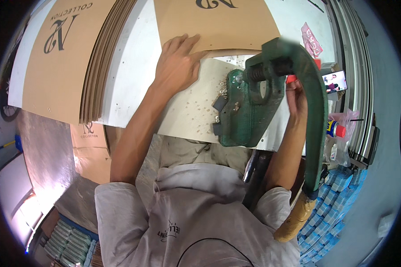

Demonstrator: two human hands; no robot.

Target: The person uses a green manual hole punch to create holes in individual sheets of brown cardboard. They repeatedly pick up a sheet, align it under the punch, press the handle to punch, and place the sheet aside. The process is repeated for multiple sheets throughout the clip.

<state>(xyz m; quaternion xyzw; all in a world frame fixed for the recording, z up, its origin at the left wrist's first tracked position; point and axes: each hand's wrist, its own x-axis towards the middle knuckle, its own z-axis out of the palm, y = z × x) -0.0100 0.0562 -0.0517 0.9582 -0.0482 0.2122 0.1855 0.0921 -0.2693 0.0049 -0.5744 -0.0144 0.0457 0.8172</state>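
Here the card [218, 24] is pinned flat under the spread left fingers [185, 46], its edge kept beside the green press [249, 107] on the table [133, 89]. The right fingers [294, 95] sit behind the lever [316, 111]; their grip cannot be told.
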